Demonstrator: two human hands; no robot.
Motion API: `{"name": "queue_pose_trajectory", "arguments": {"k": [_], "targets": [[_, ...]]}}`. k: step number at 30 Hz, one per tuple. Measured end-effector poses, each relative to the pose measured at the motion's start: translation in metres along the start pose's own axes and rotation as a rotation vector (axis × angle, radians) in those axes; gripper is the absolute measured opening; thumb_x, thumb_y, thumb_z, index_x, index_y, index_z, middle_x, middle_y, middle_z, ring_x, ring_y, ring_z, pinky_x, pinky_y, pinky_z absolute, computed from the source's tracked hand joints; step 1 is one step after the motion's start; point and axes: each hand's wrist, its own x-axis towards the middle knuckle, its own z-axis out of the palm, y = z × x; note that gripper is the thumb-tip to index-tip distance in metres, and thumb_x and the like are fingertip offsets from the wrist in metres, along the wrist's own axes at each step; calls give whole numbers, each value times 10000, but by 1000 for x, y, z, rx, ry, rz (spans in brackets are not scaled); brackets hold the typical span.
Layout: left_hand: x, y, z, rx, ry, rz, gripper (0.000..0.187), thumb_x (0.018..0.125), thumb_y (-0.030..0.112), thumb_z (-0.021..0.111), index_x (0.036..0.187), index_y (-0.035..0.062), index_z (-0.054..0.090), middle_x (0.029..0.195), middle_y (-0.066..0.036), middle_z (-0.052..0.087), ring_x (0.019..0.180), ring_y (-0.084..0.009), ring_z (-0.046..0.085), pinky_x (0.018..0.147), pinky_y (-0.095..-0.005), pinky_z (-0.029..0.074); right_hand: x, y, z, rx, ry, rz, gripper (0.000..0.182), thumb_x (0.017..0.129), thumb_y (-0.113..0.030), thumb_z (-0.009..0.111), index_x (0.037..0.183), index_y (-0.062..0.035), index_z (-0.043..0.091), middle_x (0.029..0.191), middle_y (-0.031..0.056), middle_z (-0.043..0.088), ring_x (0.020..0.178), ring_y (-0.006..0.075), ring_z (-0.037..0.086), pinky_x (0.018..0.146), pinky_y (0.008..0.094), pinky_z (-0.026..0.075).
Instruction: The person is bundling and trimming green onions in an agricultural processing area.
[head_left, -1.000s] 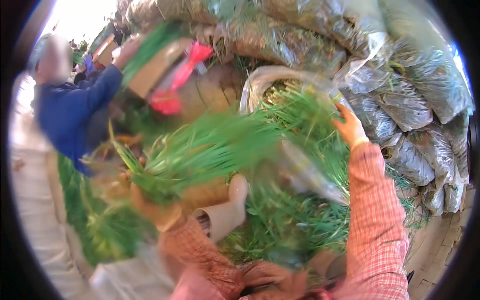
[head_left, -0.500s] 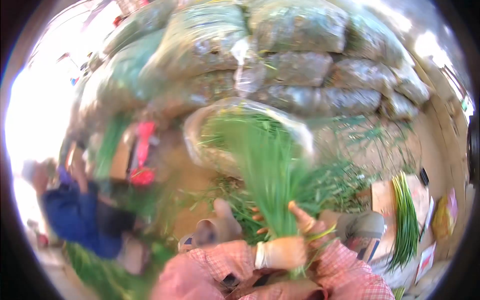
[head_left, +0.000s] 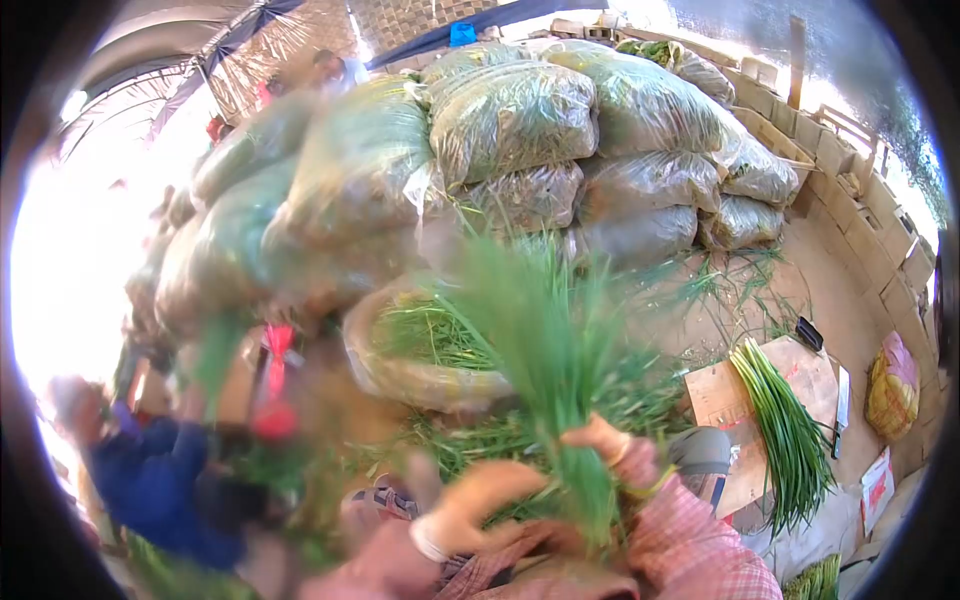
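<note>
My right hand (head_left: 603, 442) is closed around the lower part of a bunch of chives (head_left: 560, 350). The long green leaves stand up and fan out, blurred by motion. Left of the stems is my left hand (head_left: 487, 498), smeared, with its fingers stretched toward the bunch and a gap between fingers and thumb. It appears apart from the stems. Beyond the bunch, a clear plastic bag (head_left: 372, 372) stands open with loose green leaves (head_left: 430, 332) in it. To my right, a neat bundle of chives (head_left: 785, 435) lies across a board (head_left: 715, 395).
Stuffed plastic sacks (head_left: 515, 110) are piled at the back. A co-worker in blue (head_left: 165, 490) sits at the left. A knife (head_left: 842, 410) and a black object (head_left: 809, 334) lie by the board. A yellow-and-pink bag (head_left: 893, 385) sits near the block wall (head_left: 860, 235).
My left hand has moved left, away from the stems, while my right hand keeps its grip. The view has tilted up and turned right, showing more of the sacks and wall.
</note>
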Motion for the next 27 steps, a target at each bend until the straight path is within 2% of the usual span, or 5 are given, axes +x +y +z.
{"name": "queue_pose_trajectory", "arguments": {"k": [5, 11, 18, 24, 27], "targets": [[5, -61, -25, -898, 448, -112, 768, 711, 270, 750, 1338, 46, 368, 1364, -150, 380, 1208, -319, 409, 939, -463, 401, 19, -4, 7, -222, -162, 137, 618, 711, -62, 715, 1270, -55, 451, 1117, 32, 565, 1013, 122, 513, 863, 299, 440], [17, -64, -33, -1237, 868, -377, 400, 765, 265, 673, 1091, 54, 578, 1031, -123, 623, 945, -272, 596, 830, -409, 507, 23, -2, 45, -606, -305, 250, 628, 652, -126, 765, 1211, -24, 498, 1075, 44, 595, 972, 141, 527, 865, 289, 429], [11, -28, -48, -945, 1156, -373, 274, 752, 230, 696, 938, 33, 655, 997, -84, 642, 994, -261, 583, 822, -391, 508, 29, 25, 17, -781, -437, 191, 635, 661, -192, 767, 1214, -35, 496, 1113, 86, 583, 1013, 170, 515, 915, 310, 394], [-10, -78, -65, -1024, 828, -156, 236, 735, 201, 727, 909, 52, 674, 900, -93, 653, 878, -238, 610, 809, -395, 512, 27, 26, 19, -838, -483, 328, 517, 692, -177, 741, 1150, -41, 546, 1038, 82, 614, 953, 138, 524, 885, 298, 414], [-20, -88, -58, -746, 1045, -447, 272, 746, 221, 719, 936, 33, 669, 894, -133, 651, 847, -277, 614, 782, -424, 512, 24, 26, 21, -832, -536, 232, 503, 703, -173, 729, 1150, -39, 542, 1010, 63, 625, 936, 127, 527, 887, 291, 412]]}}
